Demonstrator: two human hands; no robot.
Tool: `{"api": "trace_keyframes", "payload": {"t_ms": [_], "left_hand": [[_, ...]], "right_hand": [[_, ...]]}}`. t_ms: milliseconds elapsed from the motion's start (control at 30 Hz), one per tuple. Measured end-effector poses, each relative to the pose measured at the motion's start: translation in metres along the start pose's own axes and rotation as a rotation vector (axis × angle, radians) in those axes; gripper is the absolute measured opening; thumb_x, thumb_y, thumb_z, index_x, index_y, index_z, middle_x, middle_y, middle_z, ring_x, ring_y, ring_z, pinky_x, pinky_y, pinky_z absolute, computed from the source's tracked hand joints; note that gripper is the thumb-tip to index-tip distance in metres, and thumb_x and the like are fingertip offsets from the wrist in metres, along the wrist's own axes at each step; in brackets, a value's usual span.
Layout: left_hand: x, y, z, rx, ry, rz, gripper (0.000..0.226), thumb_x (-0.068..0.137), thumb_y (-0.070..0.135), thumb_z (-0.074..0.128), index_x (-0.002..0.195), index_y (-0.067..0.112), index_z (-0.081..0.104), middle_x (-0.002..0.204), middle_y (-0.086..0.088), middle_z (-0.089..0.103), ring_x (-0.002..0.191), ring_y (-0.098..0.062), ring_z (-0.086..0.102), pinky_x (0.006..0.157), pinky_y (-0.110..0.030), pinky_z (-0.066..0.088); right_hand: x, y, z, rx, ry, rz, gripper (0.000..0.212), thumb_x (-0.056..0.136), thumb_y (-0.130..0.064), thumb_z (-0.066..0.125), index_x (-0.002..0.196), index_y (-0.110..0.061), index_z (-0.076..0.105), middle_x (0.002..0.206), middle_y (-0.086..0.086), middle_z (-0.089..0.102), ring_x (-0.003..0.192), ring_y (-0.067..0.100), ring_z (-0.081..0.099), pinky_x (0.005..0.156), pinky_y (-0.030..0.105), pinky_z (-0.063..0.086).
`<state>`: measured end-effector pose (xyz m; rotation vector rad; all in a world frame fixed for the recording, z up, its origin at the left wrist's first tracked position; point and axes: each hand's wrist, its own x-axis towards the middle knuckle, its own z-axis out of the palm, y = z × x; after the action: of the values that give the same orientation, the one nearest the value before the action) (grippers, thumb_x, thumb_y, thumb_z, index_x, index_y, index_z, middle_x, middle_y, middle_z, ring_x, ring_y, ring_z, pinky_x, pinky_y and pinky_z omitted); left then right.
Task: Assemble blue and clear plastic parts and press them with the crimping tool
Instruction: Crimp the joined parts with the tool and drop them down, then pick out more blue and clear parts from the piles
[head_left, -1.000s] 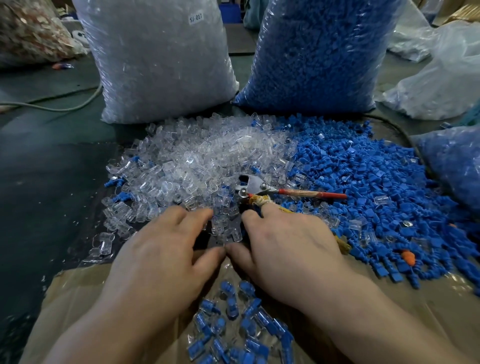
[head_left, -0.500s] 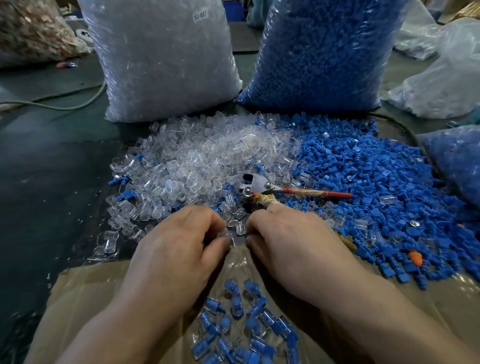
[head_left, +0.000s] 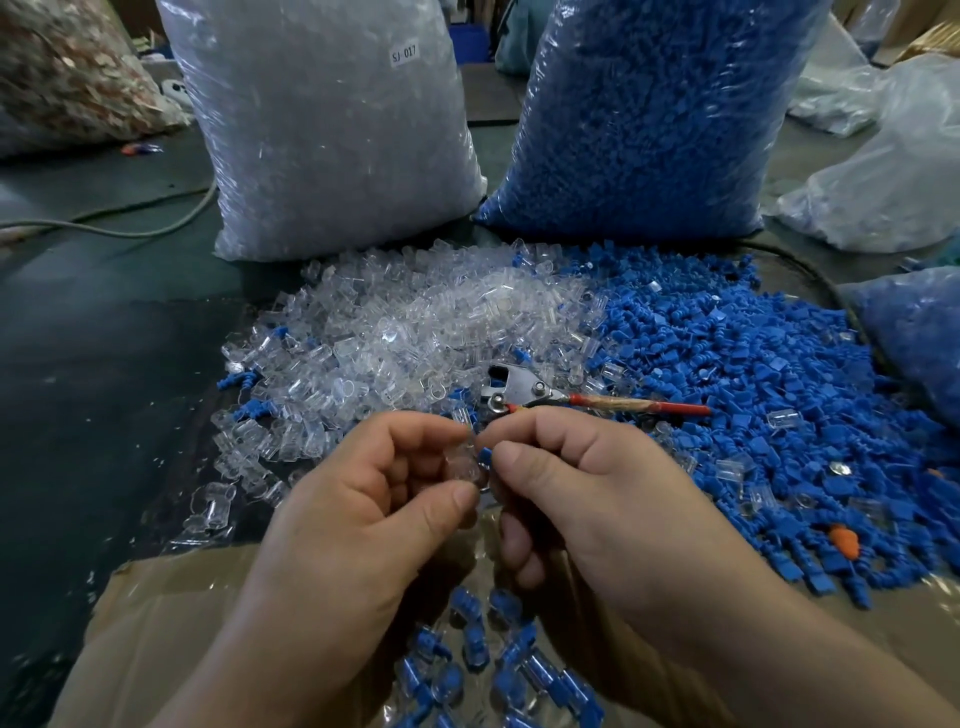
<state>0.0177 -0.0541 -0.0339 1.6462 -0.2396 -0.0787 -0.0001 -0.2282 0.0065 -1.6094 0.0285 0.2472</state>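
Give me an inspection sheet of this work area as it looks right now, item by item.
Surface: dark green surface; cardboard sheet at the near edge.
Job's things: clear parts pile beside blue parts pile; crimping tool lying between them, unheld; assembled pieces on the cardboard.
Clutter: orange piece among the blue parts.
Grippers: left hand pinches a clear part; right hand pinches a blue part.
Cables: pale cable lying at left.
Surroundings: bag of clear parts and bag of blue parts behind the piles.

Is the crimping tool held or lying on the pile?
Lying. The tool rests on the pile; the left hand pinches a clear part, the right hand a blue part.
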Motion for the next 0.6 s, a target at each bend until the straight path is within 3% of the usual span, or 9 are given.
{"api": "trace_keyframes", "payload": {"t_ms": [133, 233, 367, 467, 600], "left_hand": [[0.002, 0.0, 0.0, -0.066, 0.05, 0.015, 0.036, 0.057, 0.041, 0.08, 0.091, 0.039, 0.07, 0.09, -0.002, 0.075, 0.076, -0.019, 0.071, 0.069, -0.037, 0.059], [0.002, 0.003, 0.0, -0.058, 0.036, 0.034, 0.033, 0.056, 0.04, 0.082, 0.085, 0.038, 0.069, 0.088, -0.006, 0.074, 0.071, -0.027, 0.069, 0.065, -0.042, 0.059], [0.001, 0.009, 0.002, -0.081, 0.015, 0.049, 0.035, 0.052, 0.039, 0.083, 0.084, 0.035, 0.07, 0.082, -0.006, 0.074, 0.068, -0.018, 0.068, 0.059, -0.027, 0.058], [0.001, 0.011, 0.003, -0.105, 0.012, 0.058, 0.031, 0.052, 0.038, 0.083, 0.081, 0.036, 0.07, 0.08, -0.006, 0.073, 0.065, -0.015, 0.066, 0.058, -0.025, 0.057], [0.001, 0.01, 0.004, -0.127, -0.001, 0.055, 0.032, 0.058, 0.038, 0.079, 0.089, 0.037, 0.073, 0.08, -0.004, 0.073, 0.068, -0.016, 0.067, 0.06, -0.025, 0.057]], "right_hand": [[0.002, -0.004, 0.0, 0.241, -0.027, 0.086, 0.016, 0.095, -0.013, 0.056, 0.084, -0.013, 0.068, 0.061, 0.014, 0.059, 0.047, 0.024, 0.051, 0.044, 0.03, 0.045], [0.002, -0.005, 0.0, 0.294, -0.055, 0.115, 0.019, 0.093, -0.01, 0.058, 0.084, -0.018, 0.073, 0.061, 0.01, 0.059, 0.044, 0.021, 0.051, 0.038, 0.027, 0.043], [0.002, -0.006, 0.0, 0.357, -0.064, 0.133, 0.025, 0.091, -0.005, 0.054, 0.085, -0.014, 0.075, 0.061, 0.007, 0.057, 0.041, 0.017, 0.05, 0.035, 0.024, 0.042], [0.003, -0.006, -0.001, 0.457, -0.107, 0.179, 0.031, 0.093, -0.002, 0.046, 0.08, -0.01, 0.073, 0.063, 0.009, 0.056, 0.04, 0.018, 0.05, 0.033, 0.024, 0.042], [0.003, -0.007, -0.005, 0.575, -0.193, 0.205, 0.028, 0.093, -0.001, 0.039, 0.097, -0.006, 0.067, 0.064, 0.01, 0.055, 0.039, 0.018, 0.049, 0.032, 0.023, 0.042]]}}
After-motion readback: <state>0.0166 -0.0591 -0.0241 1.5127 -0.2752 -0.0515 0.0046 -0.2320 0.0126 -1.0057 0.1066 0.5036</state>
